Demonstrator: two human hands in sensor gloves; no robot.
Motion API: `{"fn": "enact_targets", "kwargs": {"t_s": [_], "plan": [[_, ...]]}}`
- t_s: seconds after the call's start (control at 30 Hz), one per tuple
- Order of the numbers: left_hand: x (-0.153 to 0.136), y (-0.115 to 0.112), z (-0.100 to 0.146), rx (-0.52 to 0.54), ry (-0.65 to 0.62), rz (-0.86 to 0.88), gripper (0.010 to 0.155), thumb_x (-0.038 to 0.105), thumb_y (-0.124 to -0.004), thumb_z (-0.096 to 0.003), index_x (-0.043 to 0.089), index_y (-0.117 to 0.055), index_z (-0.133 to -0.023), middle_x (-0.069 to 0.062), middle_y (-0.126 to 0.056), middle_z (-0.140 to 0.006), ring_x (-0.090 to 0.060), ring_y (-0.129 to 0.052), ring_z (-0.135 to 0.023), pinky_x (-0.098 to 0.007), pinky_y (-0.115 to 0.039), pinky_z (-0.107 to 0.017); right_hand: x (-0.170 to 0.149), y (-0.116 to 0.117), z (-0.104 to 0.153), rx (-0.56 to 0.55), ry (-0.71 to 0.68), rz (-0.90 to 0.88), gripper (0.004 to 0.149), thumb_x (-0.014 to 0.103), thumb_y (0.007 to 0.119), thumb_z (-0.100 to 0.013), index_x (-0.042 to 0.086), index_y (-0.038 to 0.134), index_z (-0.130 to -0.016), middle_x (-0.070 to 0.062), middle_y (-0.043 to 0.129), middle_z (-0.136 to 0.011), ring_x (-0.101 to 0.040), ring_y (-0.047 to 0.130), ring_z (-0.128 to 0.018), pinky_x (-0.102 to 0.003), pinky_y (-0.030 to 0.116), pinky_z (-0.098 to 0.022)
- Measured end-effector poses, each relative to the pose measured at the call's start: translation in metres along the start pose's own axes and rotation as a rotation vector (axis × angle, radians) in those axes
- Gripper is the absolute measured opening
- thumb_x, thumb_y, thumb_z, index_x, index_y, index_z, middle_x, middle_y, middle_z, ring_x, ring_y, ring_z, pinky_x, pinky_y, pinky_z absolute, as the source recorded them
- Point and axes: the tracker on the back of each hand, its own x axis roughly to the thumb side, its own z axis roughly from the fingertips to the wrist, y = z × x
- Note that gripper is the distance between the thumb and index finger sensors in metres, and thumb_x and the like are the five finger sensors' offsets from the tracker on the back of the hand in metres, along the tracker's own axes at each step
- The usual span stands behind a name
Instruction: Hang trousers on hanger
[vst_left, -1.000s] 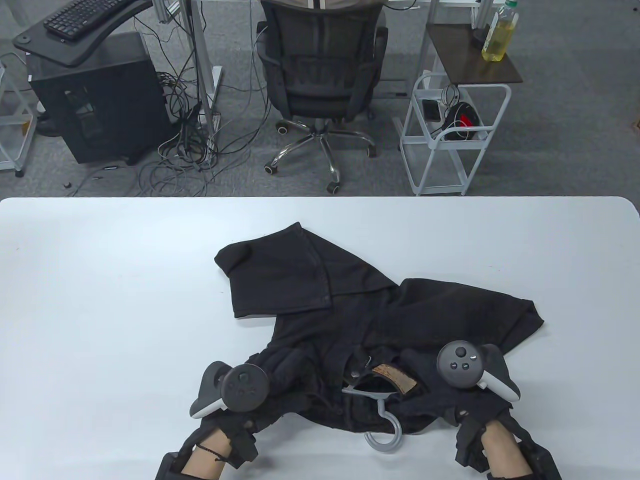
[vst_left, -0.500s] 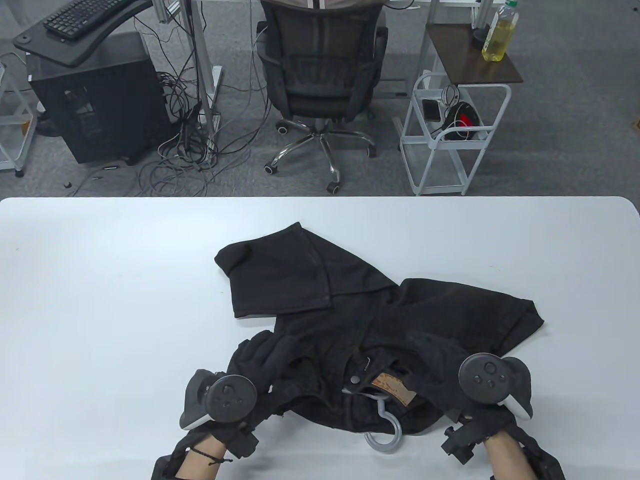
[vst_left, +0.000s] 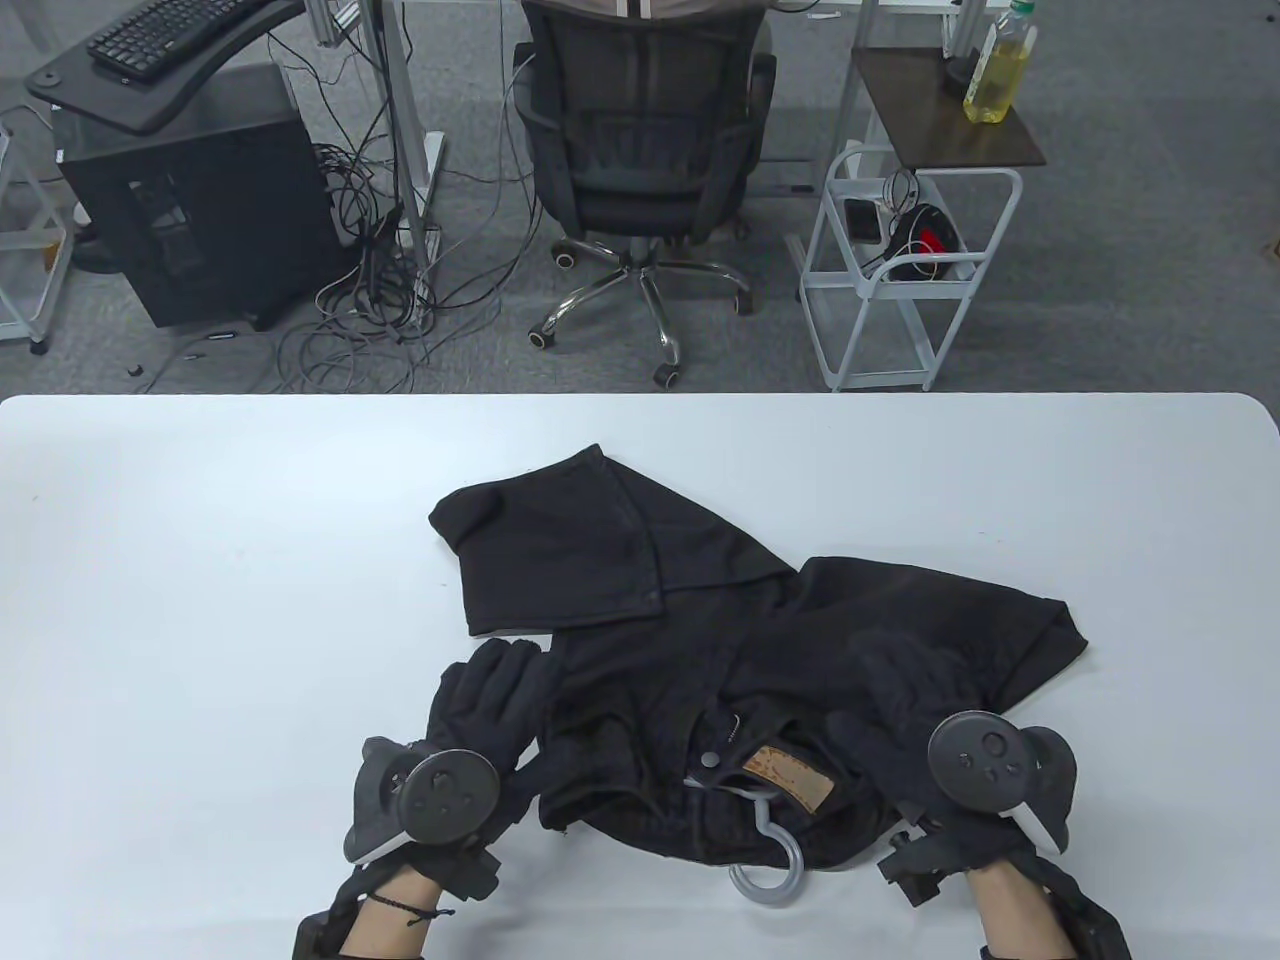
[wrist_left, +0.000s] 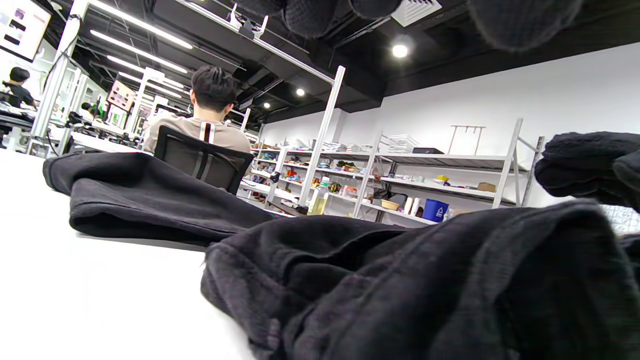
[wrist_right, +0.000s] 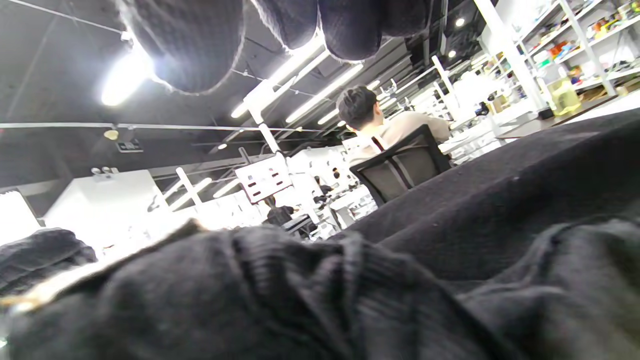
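Black trousers (vst_left: 700, 620) lie crumpled on the white table (vst_left: 200, 600), waistband toward the near edge, with a tan label (vst_left: 790, 778) showing. A grey hanger's hook (vst_left: 796, 856) sticks out of the waistband toward me; the rest of the hanger is hidden in the cloth. My left hand (vst_left: 490, 690) is open with its fingers spread at the trousers' left edge. My right hand (vst_left: 895, 690) is open with its fingers stretched over the right side of the trousers. In the wrist views the fingers (wrist_left: 310, 15) (wrist_right: 345, 25) hang free above the cloth (wrist_left: 400, 290) (wrist_right: 450, 250).
One trouser leg is folded back toward the table's middle (vst_left: 560, 550). Beyond the far edge stand an office chair (vst_left: 640, 130) and a white cart (vst_left: 900, 270). Bare table lies left and right of the trousers.
Both hands let go of the bunched waistband and opened. The left hand drew out to the trousers' left edge and the right hand moved right. The hanger stayed put.
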Motion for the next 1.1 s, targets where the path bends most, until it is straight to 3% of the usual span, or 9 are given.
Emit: {"fn": "enact_targets", "kwargs": {"t_s": [0.2, 0.6, 0.9, 1.1], "plan": [[-0.007, -0.002, 0.0, -0.036, 0.036, -0.061, 0.082, 0.064, -0.064, -0.0501, 0.024, -0.031, -0.113, -0.01, -0.034, -0.12, -0.04, -0.033, -0.11, -0.067, -0.038, -0.072, -0.008, 0.006, -0.004, 0.048, 0.069, 0.053, 0.079, 0.056, 0.076, -0.041, 0.03, 0.043, -0.108, -0.001, 0.043, -0.119, -0.029, 0.037, -0.111, -0.053, 0.019, -0.079], [-0.021, -0.015, -0.002, -0.207, 0.155, -0.077, 0.086, 0.068, -0.061, -0.0497, 0.024, -0.026, -0.114, -0.012, -0.024, -0.121, -0.043, -0.02, -0.11, -0.069, -0.029, -0.071, -0.029, 0.023, -0.013, 0.194, 0.222, 0.117, 0.084, 0.061, 0.072, -0.04, 0.033, 0.033, -0.109, 0.001, 0.026, -0.122, -0.029, 0.021, -0.113, -0.054, 0.008, -0.076], [-0.035, -0.029, -0.003, -0.311, 0.23, -0.061, 0.086, 0.068, -0.061, -0.0498, 0.023, -0.026, -0.114, -0.013, -0.025, -0.121, -0.044, -0.021, -0.11, -0.069, -0.029, -0.071, -0.038, 0.028, -0.014, 0.23, 0.276, 0.111, 0.084, 0.061, 0.072, -0.04, 0.033, 0.033, -0.109, 0.001, 0.026, -0.122, -0.029, 0.02, -0.112, -0.055, 0.008, -0.076], [-0.035, -0.031, -0.004, -0.323, 0.236, -0.059, 0.086, 0.068, -0.061, -0.0498, 0.023, -0.026, -0.114, -0.013, -0.025, -0.121, -0.044, -0.021, -0.11, -0.069, -0.029, -0.071, -0.041, 0.027, -0.014, 0.237, 0.29, 0.095, 0.083, 0.06, 0.071, -0.04, 0.032, 0.033, -0.109, 0.0, 0.026, -0.121, -0.029, 0.021, -0.112, -0.055, 0.009, -0.076]]}}
